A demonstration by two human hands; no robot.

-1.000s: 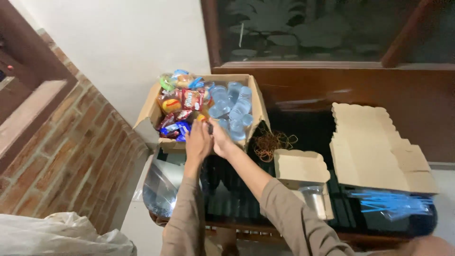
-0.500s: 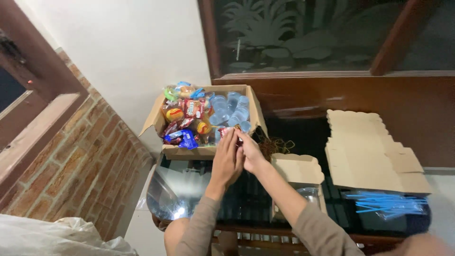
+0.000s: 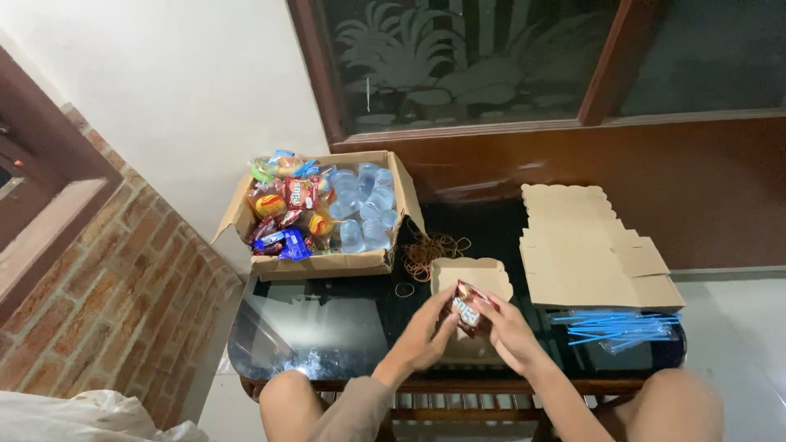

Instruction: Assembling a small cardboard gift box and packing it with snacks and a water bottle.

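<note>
Both hands (image 3: 467, 327) around red snack packet (image 3: 468, 309)

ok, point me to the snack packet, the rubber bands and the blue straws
snack packet (image 3: 467, 315), head view, on its red front between both hands
rubber bands (image 3: 430, 250), head view, middle of the pile
blue straws (image 3: 618, 327), head view, mid-bundle

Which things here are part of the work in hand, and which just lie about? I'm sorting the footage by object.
In use:
- left hand and right hand, both gripping the small red snack packet
- open brown cardboard meal box beneath it
- large carton of snacks and water cups

Lying about:
- stack of flat cardboard box blanks
- blue plastic straws
- rubber bands
- white sack
</note>
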